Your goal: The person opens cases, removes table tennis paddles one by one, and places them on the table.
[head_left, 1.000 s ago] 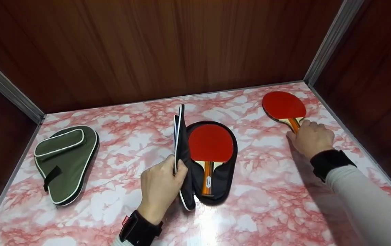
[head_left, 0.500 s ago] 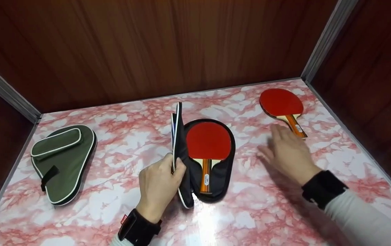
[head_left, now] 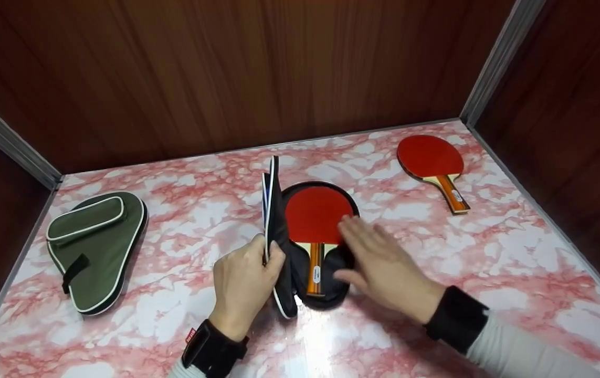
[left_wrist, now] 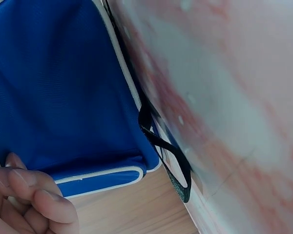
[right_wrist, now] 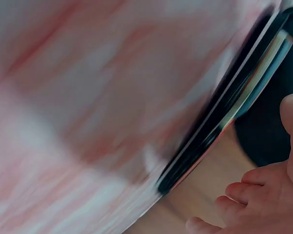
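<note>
A blue paddle case (left_wrist: 53, 87) with white piping and a black lining stands unfolded on the table, its cover (head_left: 279, 226) raised on edge. My left hand (head_left: 242, 286) grips that cover near its lower half, thumb on the lining side. Inside the other half (head_left: 333, 278) lies a red table tennis paddle (head_left: 318, 215), handle towards me. My right hand (head_left: 389, 268), fingers straight and thumb spread, is over the right rim of the case by the paddle; whether it touches cannot be told. In the right wrist view, the fingers (right_wrist: 251, 187) appear apart from the paddle.
A second red paddle (head_left: 431, 157) lies at the back right, handle towards me. On the left rests a closed green paddle case (head_left: 103, 268) with a pocket and black strap. Dark wood-look panels (head_left: 216, 79) enclose the pink marbled table (head_left: 189, 210).
My right hand has let go of the second paddle's handle at the back right and moved left to the blue case. The left hand still holds the cover upright.
</note>
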Tool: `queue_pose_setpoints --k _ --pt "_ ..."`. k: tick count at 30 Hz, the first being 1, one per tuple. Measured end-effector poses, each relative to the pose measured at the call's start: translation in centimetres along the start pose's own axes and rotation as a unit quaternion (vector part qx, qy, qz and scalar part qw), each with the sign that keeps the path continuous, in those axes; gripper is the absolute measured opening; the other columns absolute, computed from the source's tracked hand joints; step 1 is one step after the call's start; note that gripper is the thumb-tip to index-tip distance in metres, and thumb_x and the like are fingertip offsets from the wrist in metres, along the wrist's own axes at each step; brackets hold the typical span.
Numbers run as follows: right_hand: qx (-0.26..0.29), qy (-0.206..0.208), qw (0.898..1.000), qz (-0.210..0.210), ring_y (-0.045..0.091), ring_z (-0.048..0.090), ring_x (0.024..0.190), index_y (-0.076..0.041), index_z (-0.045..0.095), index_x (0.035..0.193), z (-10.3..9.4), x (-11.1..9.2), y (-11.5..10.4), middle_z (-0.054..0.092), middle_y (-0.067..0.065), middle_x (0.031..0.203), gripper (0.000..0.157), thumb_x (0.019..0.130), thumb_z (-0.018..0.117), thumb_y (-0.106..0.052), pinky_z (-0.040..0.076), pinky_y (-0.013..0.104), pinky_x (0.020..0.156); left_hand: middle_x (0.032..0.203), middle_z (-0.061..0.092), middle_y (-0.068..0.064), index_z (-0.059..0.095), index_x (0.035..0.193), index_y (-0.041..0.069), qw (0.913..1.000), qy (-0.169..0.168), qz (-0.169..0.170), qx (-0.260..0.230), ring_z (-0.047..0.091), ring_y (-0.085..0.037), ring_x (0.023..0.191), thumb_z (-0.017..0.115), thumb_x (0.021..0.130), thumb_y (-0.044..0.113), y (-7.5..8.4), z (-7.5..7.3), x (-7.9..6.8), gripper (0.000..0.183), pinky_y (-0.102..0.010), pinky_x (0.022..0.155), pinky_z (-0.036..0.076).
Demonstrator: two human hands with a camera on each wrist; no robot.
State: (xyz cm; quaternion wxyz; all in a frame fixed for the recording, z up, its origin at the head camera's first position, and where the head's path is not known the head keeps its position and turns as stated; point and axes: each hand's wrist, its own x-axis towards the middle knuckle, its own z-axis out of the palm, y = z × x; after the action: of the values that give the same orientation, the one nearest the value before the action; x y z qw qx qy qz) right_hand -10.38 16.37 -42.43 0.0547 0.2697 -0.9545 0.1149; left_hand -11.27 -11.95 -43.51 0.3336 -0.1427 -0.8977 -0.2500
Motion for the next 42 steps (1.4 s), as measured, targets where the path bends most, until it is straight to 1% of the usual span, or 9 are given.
queue_pose_setpoints --k 4,10,14,18,22,24,33,38,42 --pt "-0.004 -0.004 0.999 -0.032 0.037 0.024 0.165 -0.004 0.027 0.174 0.7 0.3 -1.9 0.023 0.016 0.179 0.093 0.108 0.059 -0.062 0.023 0.061 0.130 0.056 0.036 0.007 0.048 0.071 0.016 1.0000 0.002 0.001 0.000 0.046 -0.023 0.042 0.068 0.095 0.020 0.0 0.1 0.0 0.032 -0.041 0.041 0.034" --pt "-0.040 0.039 0.998 -0.042 0.037 0.042 0.159 -0.001 0.045 0.167 2.0 1.1 -3.9 0.046 0.018 0.170 0.090 0.105 0.065 -0.063 0.033 0.059 0.127 0.055 0.041 0.005 0.050 0.071 0.015 1.0000 -0.002 -0.001 0.000 0.049 -0.024 0.043 0.069 0.096 0.021 0.0 0.0 -0.1 0.031 -0.041 0.041 0.035" --pt "-0.092 0.076 0.992 -0.032 0.038 0.058 0.143 0.001 0.055 0.160 2.8 1.8 -4.8 0.062 0.020 0.154 0.090 0.102 0.066 -0.068 0.045 0.057 0.118 0.054 0.040 0.006 0.051 0.072 0.015 1.0000 -0.004 0.000 0.001 0.047 -0.021 0.042 0.069 0.096 0.021 0.0 0.0 -0.1 0.031 -0.039 0.041 0.034" --pt "-0.133 0.117 0.984 -0.028 0.036 0.067 0.114 0.002 0.066 0.147 3.4 2.5 -5.5 0.071 0.018 0.126 0.090 0.098 0.067 -0.073 0.058 0.050 0.095 0.054 0.039 0.006 0.050 0.071 0.015 1.0000 0.002 0.004 0.005 0.046 -0.021 0.042 0.069 0.095 0.020 0.0 0.1 -0.1 0.031 -0.039 0.041 0.034" --pt "-0.151 0.144 0.977 -0.033 0.033 0.068 0.090 0.001 0.070 0.132 3.7 2.9 -5.9 0.068 0.013 0.102 0.085 0.097 0.068 -0.076 0.059 0.044 0.071 0.053 0.041 0.005 0.051 0.071 0.014 0.9999 0.008 0.006 0.007 0.047 -0.022 0.042 0.070 0.094 0.020 0.1 0.1 -0.1 0.030 -0.041 0.041 0.036" --pt "-0.151 0.148 0.977 -0.036 0.031 0.068 0.085 -0.001 0.069 0.127 3.8 2.9 -6.0 0.068 0.012 0.097 0.080 0.097 0.069 -0.075 0.058 0.042 0.066 0.053 0.042 0.005 0.052 0.072 0.014 0.9999 0.006 0.005 0.007 0.048 -0.023 0.042 0.070 0.094 0.020 0.1 0.1 -0.1 0.030 -0.042 0.041 0.036" --pt "-0.141 0.125 0.982 -0.020 0.032 0.067 0.076 -0.006 0.067 0.117 3.7 2.8 -6.2 0.067 0.013 0.092 0.050 0.090 0.084 -0.044 0.056 0.043 0.058 0.054 0.045 0.003 0.054 0.073 0.015 1.0000 0.004 0.006 0.005 0.051 -0.026 0.043 0.070 0.095 0.021 0.1 0.1 0.0 0.028 -0.044 0.041 0.037" --pt "-0.157 0.120 0.980 -0.005 0.033 0.064 0.068 -0.004 0.058 0.111 4.0 2.9 -5.7 0.063 0.014 0.087 0.048 0.083 0.085 -0.032 0.053 0.043 0.056 0.054 0.044 0.004 0.052 0.073 0.015 0.9999 0.007 0.008 0.005 0.051 -0.026 0.042 0.070 0.094 0.021 0.1 0.2 -0.1 0.028 -0.044 0.041 0.038" --pt "-0.151 0.128 0.980 0.004 0.032 0.062 0.061 -0.004 0.052 0.105 4.0 3.2 -4.8 0.060 0.011 0.078 0.046 0.084 0.085 -0.029 0.051 0.042 0.051 0.053 0.043 0.004 0.051 0.072 0.015 0.9999 0.011 0.009 0.007 0.051 -0.026 0.042 0.070 0.094 0.021 0.1 0.2 -0.1 0.029 -0.043 0.040 0.038"
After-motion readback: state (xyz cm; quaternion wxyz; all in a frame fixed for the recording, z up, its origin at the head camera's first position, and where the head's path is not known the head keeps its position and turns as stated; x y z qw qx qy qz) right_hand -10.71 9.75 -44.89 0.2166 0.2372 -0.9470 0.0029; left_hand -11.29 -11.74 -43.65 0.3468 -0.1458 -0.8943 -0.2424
